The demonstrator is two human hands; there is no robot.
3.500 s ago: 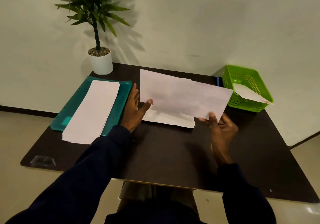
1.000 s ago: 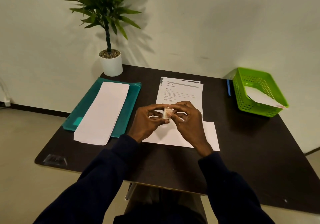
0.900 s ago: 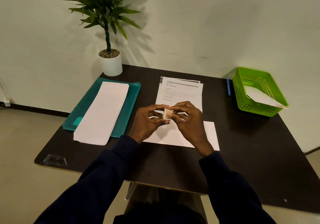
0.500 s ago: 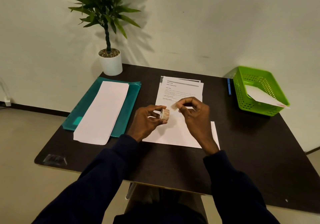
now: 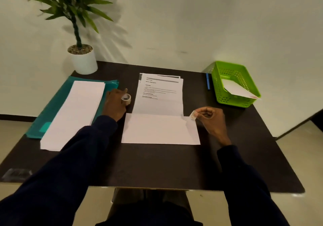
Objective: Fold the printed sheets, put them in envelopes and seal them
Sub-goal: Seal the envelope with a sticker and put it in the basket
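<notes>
Counter (image 5: 157, 164), dark top, one.

- Envelope (image 5: 160, 129), white, one: flat at the near centre, its far edge lying over the near end of the printed sheets (image 5: 161, 92).
- Printed sheets, one stack, text side up, beyond the envelope; at least two layers show at the far edge, exact count not readable.
- Tape roll (image 5: 126, 98), one, small: held in the left grip (image 5: 114, 104), fingers curled round it, between the teal folder (image 5: 57, 99) and the printed sheets.
- Tape strip (image 5: 193, 115), one short piece: pinched between thumb and fingertips of the right grip (image 5: 212, 120), just beside the envelope's far right corner; whether it touches the paper cannot be told.
- White pile (image 5: 75, 113), one stack of long blank pieces, on the teal folder at the left; count not readable.
- Green basket (image 5: 218, 92), one, far right, holding one white envelope that leans over its near right rim.
- Blue pen (image 5: 208, 81), one, just left of the basket.
- Potted plant (image 5: 83, 61), one, white pot, far left corner.
- Small clear item (image 5: 15, 174), near left edge, too blurred to name.
</notes>
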